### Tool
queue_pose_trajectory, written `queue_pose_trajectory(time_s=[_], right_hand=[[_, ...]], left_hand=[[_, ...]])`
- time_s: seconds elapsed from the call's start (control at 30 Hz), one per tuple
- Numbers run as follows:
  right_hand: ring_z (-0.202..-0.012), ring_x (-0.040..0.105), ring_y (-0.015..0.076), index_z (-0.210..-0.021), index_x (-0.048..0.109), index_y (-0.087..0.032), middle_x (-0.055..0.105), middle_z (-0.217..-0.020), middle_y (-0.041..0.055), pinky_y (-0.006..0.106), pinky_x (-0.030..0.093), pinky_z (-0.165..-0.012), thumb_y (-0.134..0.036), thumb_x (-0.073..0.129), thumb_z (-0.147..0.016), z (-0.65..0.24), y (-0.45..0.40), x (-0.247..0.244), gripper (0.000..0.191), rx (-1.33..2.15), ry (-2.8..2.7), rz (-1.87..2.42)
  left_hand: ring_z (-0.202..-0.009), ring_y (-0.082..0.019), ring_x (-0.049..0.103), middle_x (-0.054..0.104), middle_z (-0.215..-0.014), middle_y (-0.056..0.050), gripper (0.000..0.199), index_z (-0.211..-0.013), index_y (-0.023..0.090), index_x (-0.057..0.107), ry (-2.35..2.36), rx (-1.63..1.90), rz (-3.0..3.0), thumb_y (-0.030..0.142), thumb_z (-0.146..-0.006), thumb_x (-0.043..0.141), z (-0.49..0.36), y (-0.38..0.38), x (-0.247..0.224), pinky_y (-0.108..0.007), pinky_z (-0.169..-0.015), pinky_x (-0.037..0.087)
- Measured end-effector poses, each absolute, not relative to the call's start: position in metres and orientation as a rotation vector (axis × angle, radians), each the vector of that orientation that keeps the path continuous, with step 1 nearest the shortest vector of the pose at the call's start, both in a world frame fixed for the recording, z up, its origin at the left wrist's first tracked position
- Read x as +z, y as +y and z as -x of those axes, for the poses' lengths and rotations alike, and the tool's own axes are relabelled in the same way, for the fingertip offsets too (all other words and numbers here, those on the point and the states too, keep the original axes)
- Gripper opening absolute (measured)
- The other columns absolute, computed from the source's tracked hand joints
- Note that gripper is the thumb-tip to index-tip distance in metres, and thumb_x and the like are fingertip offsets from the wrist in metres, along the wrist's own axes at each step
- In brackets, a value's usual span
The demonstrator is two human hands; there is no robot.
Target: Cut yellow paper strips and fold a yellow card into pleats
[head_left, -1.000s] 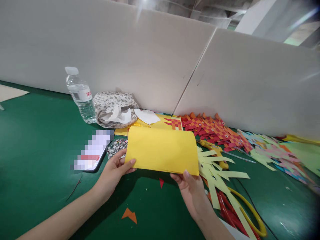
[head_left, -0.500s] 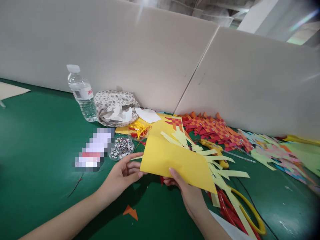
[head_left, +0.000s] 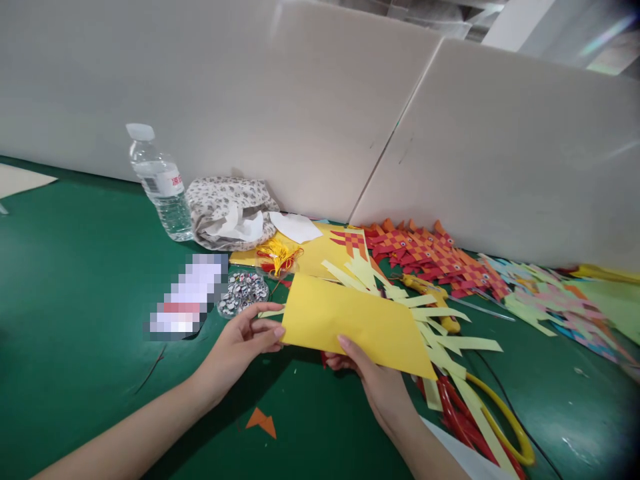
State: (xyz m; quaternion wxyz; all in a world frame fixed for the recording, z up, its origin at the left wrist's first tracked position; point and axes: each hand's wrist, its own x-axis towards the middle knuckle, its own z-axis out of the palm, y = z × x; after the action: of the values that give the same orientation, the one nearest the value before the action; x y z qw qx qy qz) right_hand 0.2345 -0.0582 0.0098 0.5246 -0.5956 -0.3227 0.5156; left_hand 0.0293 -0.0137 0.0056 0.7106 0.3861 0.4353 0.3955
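Nearest you, the orange scrap [head_left: 261, 422] lies loose on the green table [head_left: 90, 313]; a dragging forearm might carry it off. On your right, the red handles [head_left: 453, 413] and yellow loop [head_left: 525, 443] sit close to your right forearm, with pale strips [head_left: 480, 344] lying over the handles, so a sideways elbow could tug the lot.

The yellow card [head_left: 355, 327] is between your hands, above the table, its lower edge sloping down to the right. Your right hand [head_left: 367, 377] grips that edge, thumb on top and fingers beneath. Press that thumb too hard and the card may crease. Your left hand [head_left: 250, 337] has its fingers curled at the card's left end; I can't tell whether they truly pinch it. If they don't, the card hangs on one grip and could swing or slip.

Strips lie behind the card's right end. Lower it carelessly and it could catch and bend them.

Just beyond your left fingers, the googly eyes [head_left: 243, 293] would scatter if your knuckles knocked them. The tassels [head_left: 277, 259] farther back could snag on a stray fingertip. The fish pile [head_left: 420, 257], near the wall [head_left: 275, 120], seems safely out of reach.
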Motion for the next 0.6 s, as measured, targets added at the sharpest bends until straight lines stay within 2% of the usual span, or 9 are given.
queue_pose_trajectory(time_s=[0.37, 0.6], right_hand=[[-0.053, 0.064, 0.0174, -0.070, 0.072, -0.011, 0.072, -0.062, 0.0099, 0.029, 0.053, -0.054, -0.045, 0.077, -0.064, -0.2344, -0.0584, 0.0101, 0.035, 1.240, -0.780, 1.415], [-0.052, 0.064, 0.0167, -0.070, 0.072, -0.011, 0.072, -0.062, 0.0079, 0.028, 0.055, -0.054, -0.039, 0.082, -0.059, -0.2342, -0.0585, 0.0097, 0.031, 1.208, -0.770, 1.409]], left_hand=[[-0.069, -0.009, 0.063, 0.069, -0.074, 0.003, 0.043, -0.103, 0.020, 0.056, 0.947, 0.883, -0.856, 0.030, -0.068, 0.077, -0.0291, -0.0139, 0.0044, -0.020, -0.070, 0.052], [-0.069, -0.009, 0.063, 0.068, -0.074, 0.004, 0.043, -0.104, 0.020, 0.054, 0.946, 0.892, -0.867, 0.028, -0.068, 0.077, -0.0286, -0.0125, 0.0010, -0.020, -0.069, 0.051]])
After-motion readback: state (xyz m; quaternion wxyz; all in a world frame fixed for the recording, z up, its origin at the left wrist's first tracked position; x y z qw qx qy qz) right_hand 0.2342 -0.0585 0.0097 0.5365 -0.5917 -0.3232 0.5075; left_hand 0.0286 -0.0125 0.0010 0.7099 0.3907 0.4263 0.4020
